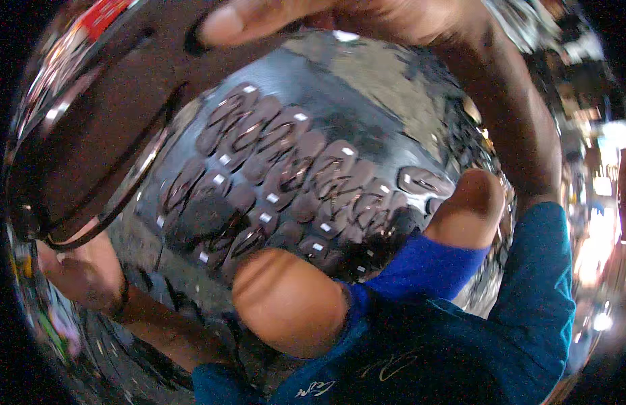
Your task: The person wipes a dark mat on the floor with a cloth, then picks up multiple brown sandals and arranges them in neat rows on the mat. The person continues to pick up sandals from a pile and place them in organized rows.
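Fingers [259, 20] of the right hand [367, 17] curled over the dark board's [90, 121] top edge, left hand [83, 277] gripping below; tilted above rows of sandals [286, 175], it risked slipping onto them.

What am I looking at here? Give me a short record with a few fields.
Setting: ground sheet spread outdoors, seen from above
Goods: rows of dark sandals in shiny wrapping
Left hand: low at the left, beside a big dark curved object; grip unclear
Right hand: reaching across the top, thumb on the dark object's edge
Person: squatting, bare knees, blue shorts, teal shirt
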Tool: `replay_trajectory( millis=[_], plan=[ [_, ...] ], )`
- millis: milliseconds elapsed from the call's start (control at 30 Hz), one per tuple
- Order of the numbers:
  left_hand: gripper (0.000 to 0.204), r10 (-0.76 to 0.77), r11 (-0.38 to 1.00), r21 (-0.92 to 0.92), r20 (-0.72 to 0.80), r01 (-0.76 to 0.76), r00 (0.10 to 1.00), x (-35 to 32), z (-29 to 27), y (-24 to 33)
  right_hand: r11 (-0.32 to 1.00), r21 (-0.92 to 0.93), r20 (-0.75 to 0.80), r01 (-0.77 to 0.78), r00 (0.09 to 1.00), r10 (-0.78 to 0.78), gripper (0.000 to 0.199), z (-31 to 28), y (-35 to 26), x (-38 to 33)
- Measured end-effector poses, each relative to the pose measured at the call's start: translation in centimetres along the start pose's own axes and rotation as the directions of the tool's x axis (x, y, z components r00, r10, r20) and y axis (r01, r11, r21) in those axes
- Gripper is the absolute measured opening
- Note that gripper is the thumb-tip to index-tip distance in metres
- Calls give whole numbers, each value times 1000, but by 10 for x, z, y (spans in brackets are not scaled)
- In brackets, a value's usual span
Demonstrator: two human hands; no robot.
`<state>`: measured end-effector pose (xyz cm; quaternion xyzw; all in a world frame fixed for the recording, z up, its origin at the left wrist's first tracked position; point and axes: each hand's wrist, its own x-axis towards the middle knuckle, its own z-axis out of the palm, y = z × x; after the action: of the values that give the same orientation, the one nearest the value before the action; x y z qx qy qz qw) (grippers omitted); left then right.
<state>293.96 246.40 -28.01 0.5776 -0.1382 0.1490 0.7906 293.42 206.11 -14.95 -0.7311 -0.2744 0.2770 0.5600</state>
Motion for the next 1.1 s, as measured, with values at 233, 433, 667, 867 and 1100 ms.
replay_trajectory(
  millis=[233,433,667,867,1100],
  plan=[
    [41,-93,965,250,617,-82,781,-39,195,-138,950,35,-661,-310,706,255,60,2,89,-220],
    [39,-740,673,597,540,437,401,-165,319,-263,784,518,-841,-343,-37,539,56,113,360,-349],
    [53,-799,547,827,470,128,375,-197,355,-342,722,501,-864,-477,-235,444,51,156,441,-360],
    [48,-854,494,840,420,225,307,-217,354,-369,712,574,-818,-404,-241,522,46,161,465,-377],
    [48,-741,549,826,551,-126,383,-223,360,-366,626,567,-808,-535,-214,549,46,151,462,-381]
  ],
)
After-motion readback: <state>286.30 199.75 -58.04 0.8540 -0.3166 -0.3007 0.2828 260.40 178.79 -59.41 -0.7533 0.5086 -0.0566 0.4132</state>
